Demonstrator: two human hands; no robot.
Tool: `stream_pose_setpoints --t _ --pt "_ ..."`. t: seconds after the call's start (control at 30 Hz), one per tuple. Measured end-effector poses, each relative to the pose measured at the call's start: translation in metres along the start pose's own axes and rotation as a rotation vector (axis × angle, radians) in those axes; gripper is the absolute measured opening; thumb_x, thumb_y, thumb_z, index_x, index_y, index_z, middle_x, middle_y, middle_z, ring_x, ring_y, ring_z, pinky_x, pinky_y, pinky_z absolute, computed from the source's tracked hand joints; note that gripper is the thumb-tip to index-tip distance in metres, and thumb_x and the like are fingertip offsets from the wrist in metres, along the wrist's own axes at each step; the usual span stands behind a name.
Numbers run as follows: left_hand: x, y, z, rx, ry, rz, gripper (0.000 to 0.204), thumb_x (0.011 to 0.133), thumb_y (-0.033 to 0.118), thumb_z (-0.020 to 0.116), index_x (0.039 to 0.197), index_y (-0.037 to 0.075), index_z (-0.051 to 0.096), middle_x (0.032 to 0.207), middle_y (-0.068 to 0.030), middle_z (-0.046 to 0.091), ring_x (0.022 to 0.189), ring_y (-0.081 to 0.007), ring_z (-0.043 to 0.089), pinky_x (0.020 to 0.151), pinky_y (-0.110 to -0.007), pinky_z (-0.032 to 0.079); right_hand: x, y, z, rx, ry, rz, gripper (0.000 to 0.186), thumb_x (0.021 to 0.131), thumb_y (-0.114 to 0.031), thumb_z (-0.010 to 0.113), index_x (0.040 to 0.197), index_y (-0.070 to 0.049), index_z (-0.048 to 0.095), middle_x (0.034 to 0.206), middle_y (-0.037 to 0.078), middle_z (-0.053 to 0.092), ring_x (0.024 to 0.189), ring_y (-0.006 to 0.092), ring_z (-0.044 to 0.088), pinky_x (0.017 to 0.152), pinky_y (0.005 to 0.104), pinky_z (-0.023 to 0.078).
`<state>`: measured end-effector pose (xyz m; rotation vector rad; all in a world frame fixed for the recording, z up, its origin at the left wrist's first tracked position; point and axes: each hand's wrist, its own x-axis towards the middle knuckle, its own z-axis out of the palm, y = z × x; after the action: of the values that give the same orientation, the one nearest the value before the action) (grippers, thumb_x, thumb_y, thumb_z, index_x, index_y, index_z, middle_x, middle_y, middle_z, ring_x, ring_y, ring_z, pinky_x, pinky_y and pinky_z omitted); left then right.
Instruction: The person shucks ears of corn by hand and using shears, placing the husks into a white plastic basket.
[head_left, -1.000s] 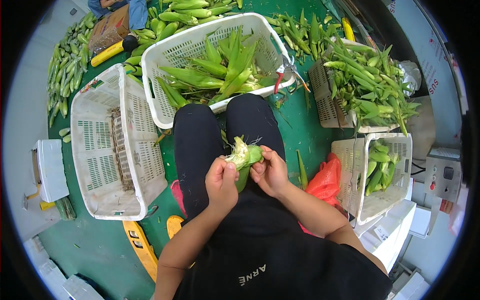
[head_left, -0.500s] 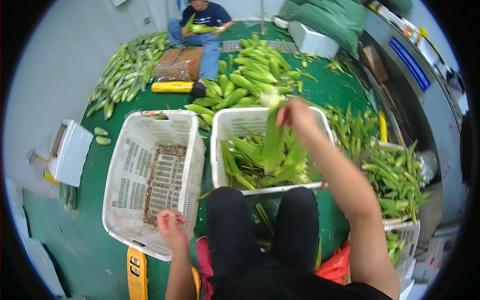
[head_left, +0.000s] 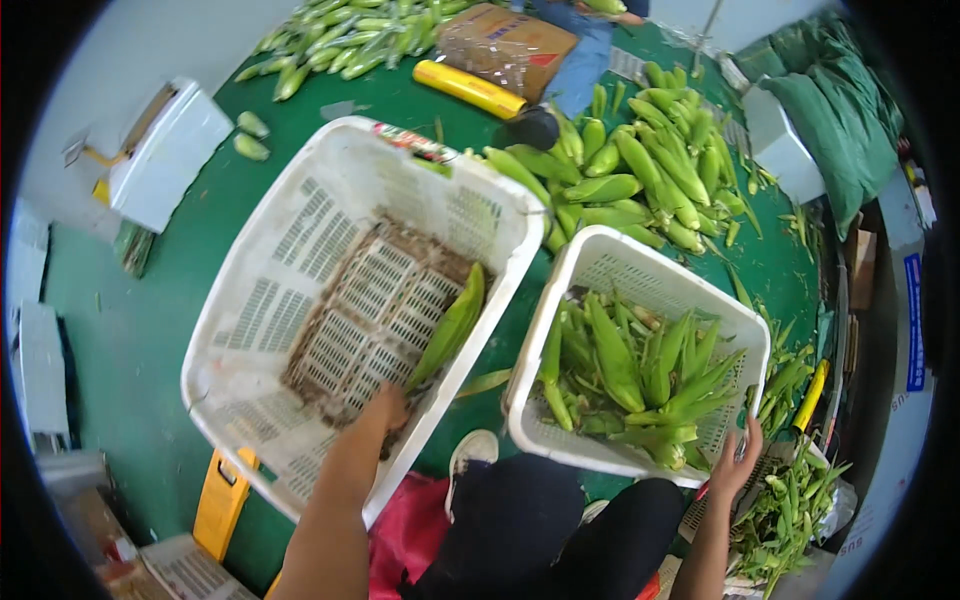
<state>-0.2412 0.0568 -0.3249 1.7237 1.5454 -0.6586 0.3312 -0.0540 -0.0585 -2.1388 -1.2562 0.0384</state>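
Corn cob (head_left: 450,325), green and in its husk, lying tilted along the right wall of the left crate (head_left: 400,180), with left hand (head_left: 392,410) at its near end. Cannot tell whether gripping or merely touching, the grasp being hidden. Right hand (head_left: 735,460) loose and spread, with nothing visible in it, just beside the near right corner of the husk crate (head_left: 645,268).

As to progress, looks like early going: one cob in the left crate, plenty of loose husk leaves (head_left: 615,355) in the husk crate, and a broad heap of leafy cobs (head_left: 660,170) on the far floor (head_left: 150,300), apparently untrimmed. At far left, a pile of shiny cobs (head_left: 345,35), seemingly finished and wrapped.

In the way: high right wall of the left crate between left hand and husk crate, plus knees (head_left: 530,510) close to the near side. Farther off, yellow tube (head_left: 468,88) and cardboard box (head_left: 505,45) between pile and heap, beside a co-worker's leg (head_left: 585,65). Farther left, two loose cobs (head_left: 251,135) near a white box (head_left: 170,160). At near right, another leaf pile (head_left: 795,505).
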Motion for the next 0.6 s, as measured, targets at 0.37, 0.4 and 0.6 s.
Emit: stream_pose_setpoints --t 0.37,0.4,0.6 --pt "0.108 -0.015 0.081 0.313 0.518 0.098 0.029 0.089 0.015 0.053 0.116 0.003 0.048 0.114 -0.0143 0.052 0.109 -0.0327 0.052 0.081 -0.042 0.050 -0.093 0.106 -0.001 -0.638 -0.049 0.791 0.099 0.072 -0.048 0.074 0.148 -0.016 0.021 0.146 0.019 0.031 0.132 0.0393 0.031 0.101 0.0570 0.032" --pt "0.128 -0.017 0.087 -0.017 0.301 -0.067 0.027 0.092 0.010 0.046 0.118 0.003 0.047 0.114 -0.0140 0.053 0.103 -0.0313 0.056 0.077 -0.040 0.052 -0.085 0.098 -0.001 -0.661 -0.020 0.848 0.108 0.066 -0.053 0.076 0.150 -0.024 0.014 0.150 0.014 0.027 0.135 0.0373 0.027 0.101 0.0606 0.029" --pt "0.142 -0.029 0.056 -0.155 0.455 -0.156 0.023 0.091 0.018 0.048 0.109 0.009 0.059 0.105 -0.0151 0.063 0.091 -0.0321 0.063 0.073 -0.048 0.050 -0.040 0.091 -0.010 -0.542 -0.072 1.019 0.113 0.064 -0.043 0.078 0.150 -0.019 0.010 0.141 0.015 0.031 0.129 0.0372 0.033 0.100 0.0585 0.031"
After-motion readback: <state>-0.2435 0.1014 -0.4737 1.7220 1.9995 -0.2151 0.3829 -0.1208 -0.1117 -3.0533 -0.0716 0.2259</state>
